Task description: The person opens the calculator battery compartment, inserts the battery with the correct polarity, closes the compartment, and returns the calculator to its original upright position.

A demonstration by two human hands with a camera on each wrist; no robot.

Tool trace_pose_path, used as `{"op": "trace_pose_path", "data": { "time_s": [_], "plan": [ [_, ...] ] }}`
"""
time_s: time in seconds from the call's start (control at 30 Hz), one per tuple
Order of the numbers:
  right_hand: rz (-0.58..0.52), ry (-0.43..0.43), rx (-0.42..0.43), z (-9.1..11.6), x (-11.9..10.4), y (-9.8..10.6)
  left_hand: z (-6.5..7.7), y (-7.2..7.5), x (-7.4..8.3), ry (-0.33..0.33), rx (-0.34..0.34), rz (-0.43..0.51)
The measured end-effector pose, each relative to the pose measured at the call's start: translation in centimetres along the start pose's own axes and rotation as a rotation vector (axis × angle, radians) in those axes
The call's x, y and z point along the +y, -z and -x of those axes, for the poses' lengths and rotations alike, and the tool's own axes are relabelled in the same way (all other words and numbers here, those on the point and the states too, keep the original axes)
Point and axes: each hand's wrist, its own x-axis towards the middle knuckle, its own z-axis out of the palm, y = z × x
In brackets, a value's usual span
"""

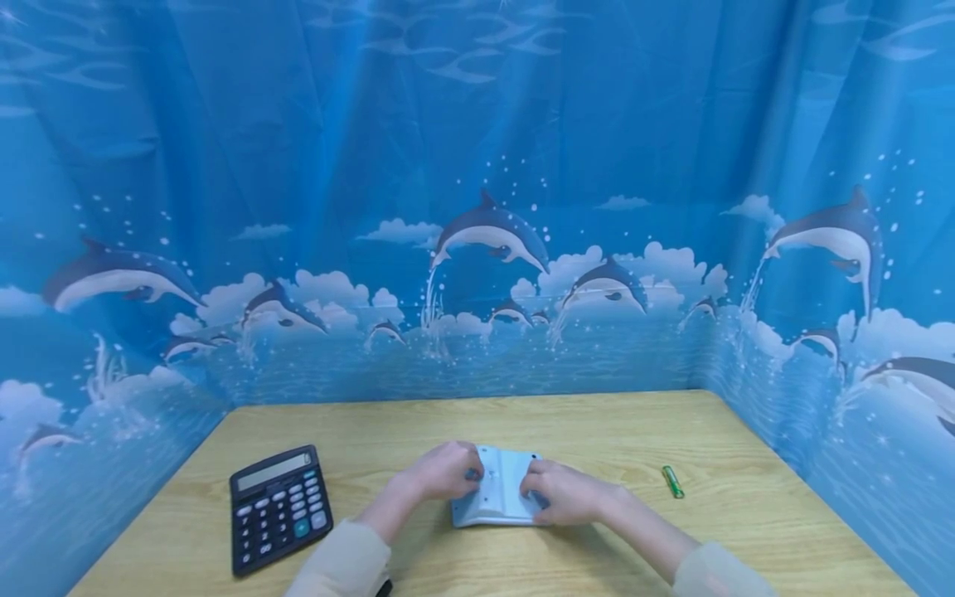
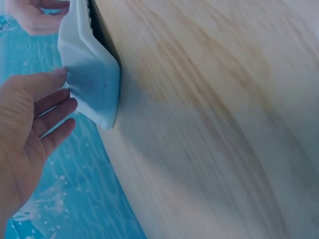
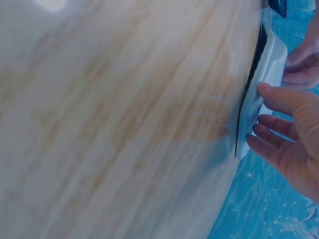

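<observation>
A pale blue device with a raised central ridge (image 1: 511, 485) lies with its screwed back upward on the table, between both hands. Key-like bumps show along its underside in the left wrist view. My left hand (image 1: 445, 471) is at its left part; in the left wrist view the left thumb (image 2: 59, 73) touches the casing and the loosely bent fingers stand beside it. At its right part is my right hand (image 1: 570, 491). The right wrist view shows the right thumb (image 3: 281, 98) and loosely extended fingertips against the casing (image 3: 275, 59). What lies under the left fingers is partly hidden.
A black desk calculator (image 1: 278, 507) lies face up on the left of the wooden table (image 1: 597, 423). To the right of the right hand lies a small green battery (image 1: 672, 482). A blue dolphin-print curtain (image 1: 358, 207) encloses the table's back and sides.
</observation>
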Motion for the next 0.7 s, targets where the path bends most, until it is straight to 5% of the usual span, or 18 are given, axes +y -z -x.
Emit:
{"op": "trace_pose_path", "data": {
  "time_s": [0.37,0.7],
  "plan": [
    [0.132,-0.054,0.024,-0.2,-1.5,-0.2,0.7,-0.5,-1.6,-0.026,0.117,-0.119],
    [0.247,-0.081,0.008,-0.2,-2.4,-0.5,0.1,-0.7,-1.8,0.019,0.13,-0.146]
  ]
}}
